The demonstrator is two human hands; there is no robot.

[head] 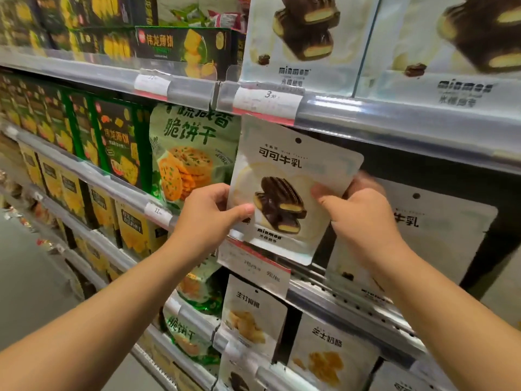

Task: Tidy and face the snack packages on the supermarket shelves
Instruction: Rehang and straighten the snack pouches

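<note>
A white pouch [284,176] printed with chocolate-coated cakes stands tilted at the front of the middle shelf. My left hand [208,213] grips its lower left edge, thumb across the front. My right hand [363,218] holds its right edge, thumb on the front and fingers behind. A second pouch of the same kind [439,230] leans farther back to the right, partly hidden by my right hand.
A green cracker bag [191,153] stands just left of the held pouch, beside dark boxes [118,142]. Price-tag rails [267,101] edge every shelf. Larger cake pouches [307,38] fill the shelf above; white pouches [253,314] and yellow boxes [132,230] sit below.
</note>
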